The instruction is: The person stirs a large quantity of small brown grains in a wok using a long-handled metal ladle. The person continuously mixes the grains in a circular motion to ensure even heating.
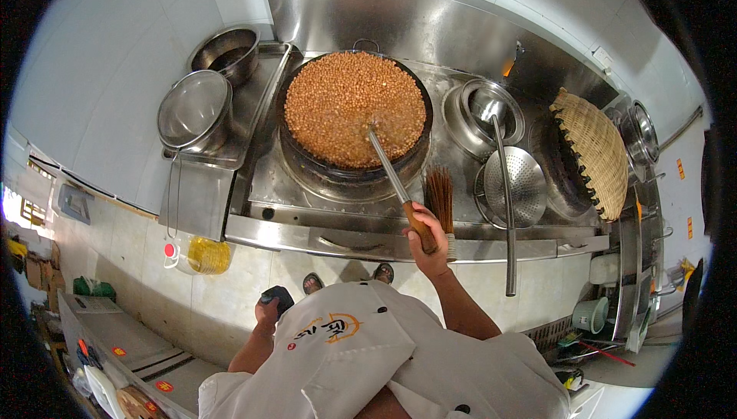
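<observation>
My right hand (427, 242) grips the wooden handle (420, 228) of a long metal ladle or spatula (388, 163). Its head is sunk out of sight in a large wok (357, 172) filled nearly to the rim with small round tan beans or nuts (351, 96). Wet, foamy liquid shows around the point where the shaft goes in. Low beside my body, my left hand (266, 308) is closed around a small dark object (279, 299), too dark to identify. A bamboo wok brush (440, 194) stands just beyond my right hand.
Right of the wok are steel bowls with a long-handled ladle (502, 183), a perforated skimmer (515, 187) and a woven bamboo basket (599, 154). At left, a mesh strainer (194, 109) rests on a pot near another pot (227, 53). An oil jug (207, 256) is on the floor.
</observation>
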Tool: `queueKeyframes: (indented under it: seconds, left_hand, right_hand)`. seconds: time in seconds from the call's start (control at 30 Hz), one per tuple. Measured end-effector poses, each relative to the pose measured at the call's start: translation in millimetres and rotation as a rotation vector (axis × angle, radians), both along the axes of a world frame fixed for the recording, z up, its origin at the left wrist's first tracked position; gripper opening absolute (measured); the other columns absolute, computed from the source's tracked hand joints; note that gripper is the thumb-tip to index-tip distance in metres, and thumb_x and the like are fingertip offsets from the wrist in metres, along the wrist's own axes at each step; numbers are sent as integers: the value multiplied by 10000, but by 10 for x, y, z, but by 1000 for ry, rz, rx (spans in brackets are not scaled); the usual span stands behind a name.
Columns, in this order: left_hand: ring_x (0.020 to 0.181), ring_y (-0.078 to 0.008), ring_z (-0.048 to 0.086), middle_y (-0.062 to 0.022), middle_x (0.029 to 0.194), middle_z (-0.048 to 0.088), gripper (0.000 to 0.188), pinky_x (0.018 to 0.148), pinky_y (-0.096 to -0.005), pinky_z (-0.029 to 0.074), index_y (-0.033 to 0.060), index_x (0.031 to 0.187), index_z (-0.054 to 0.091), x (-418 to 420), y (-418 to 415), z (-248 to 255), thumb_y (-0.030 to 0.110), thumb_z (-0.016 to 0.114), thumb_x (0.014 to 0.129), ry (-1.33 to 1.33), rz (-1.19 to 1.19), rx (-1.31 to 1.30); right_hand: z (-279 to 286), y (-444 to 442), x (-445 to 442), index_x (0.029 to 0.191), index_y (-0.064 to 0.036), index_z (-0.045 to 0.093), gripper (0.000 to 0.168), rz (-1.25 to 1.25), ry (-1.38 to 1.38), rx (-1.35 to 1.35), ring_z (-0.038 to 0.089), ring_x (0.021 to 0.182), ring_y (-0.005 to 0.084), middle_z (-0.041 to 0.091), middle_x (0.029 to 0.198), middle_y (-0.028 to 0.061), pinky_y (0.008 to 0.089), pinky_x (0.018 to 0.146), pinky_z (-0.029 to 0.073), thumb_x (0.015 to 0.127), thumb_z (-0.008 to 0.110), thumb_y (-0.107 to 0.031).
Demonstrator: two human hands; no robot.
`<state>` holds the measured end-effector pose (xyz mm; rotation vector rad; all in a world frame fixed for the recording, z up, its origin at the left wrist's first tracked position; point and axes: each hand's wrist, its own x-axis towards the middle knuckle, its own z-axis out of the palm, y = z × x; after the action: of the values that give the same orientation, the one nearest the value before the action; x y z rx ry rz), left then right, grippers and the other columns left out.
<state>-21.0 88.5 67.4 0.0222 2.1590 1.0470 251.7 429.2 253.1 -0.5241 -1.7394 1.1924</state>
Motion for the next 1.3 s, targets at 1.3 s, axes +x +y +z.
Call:
queueKeyframes:
  seconds: [1.3]
  left_hand:
    - [831,-214,639,-107,945,676,325,779,-334,501,3,1033,645,-52,-61,-254,161,671,749,51,-16,33]
  right_hand:
    - [571,12,219,1185,-78,548,471,-286,-505,107,595,1024,328,601,1121,162,375,850,484,733,646,8]
